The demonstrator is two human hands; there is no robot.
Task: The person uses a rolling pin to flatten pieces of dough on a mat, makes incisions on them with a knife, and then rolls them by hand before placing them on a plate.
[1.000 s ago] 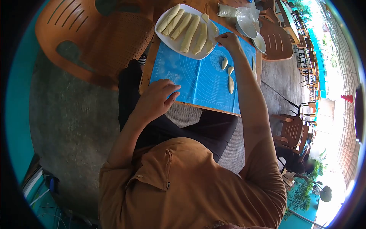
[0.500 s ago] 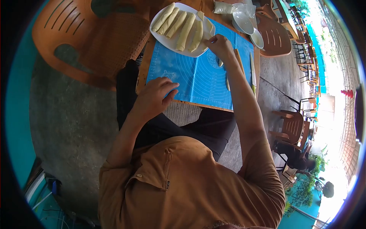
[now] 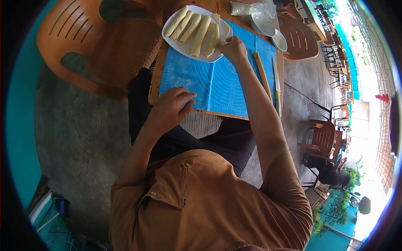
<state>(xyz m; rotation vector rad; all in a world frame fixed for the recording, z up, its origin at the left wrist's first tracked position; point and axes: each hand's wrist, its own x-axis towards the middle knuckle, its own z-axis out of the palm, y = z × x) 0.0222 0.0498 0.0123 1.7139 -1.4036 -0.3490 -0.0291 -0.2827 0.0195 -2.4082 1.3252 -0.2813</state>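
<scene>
A white plate (image 3: 171, 43) holds several pale dough rolls (image 3: 191, 30) lying side by side, with a flat bit of dough (image 3: 226, 28) near its right rim. My right hand (image 3: 234, 49) is at that rim, fingertips pinched together; whatever they hold is too small to make out. Under the plate lies a blue pastry mat (image 3: 201, 79) with printed circles. My left hand (image 3: 172, 106) hovers by the mat's near left edge, fingers loosely curled and apart, holding nothing. Right of my right forearm are a wooden rolling pin (image 3: 262, 73) and a knife (image 3: 276, 79) with a green-and-dark handle.
White bowls (image 3: 263, 24) and clear plastic bags (image 3: 251, 8) stand at the table's far right. An orange plastic chair (image 3: 100, 50) is close on the left, a brown one (image 3: 298, 39) beyond the right edge. Another person (image 3: 331, 169) is far off at the right.
My right hand has shifted slightly left, closer against the plate's rim. The small dough pieces beside my right forearm no longer show. My left hand has stayed nearly still.
</scene>
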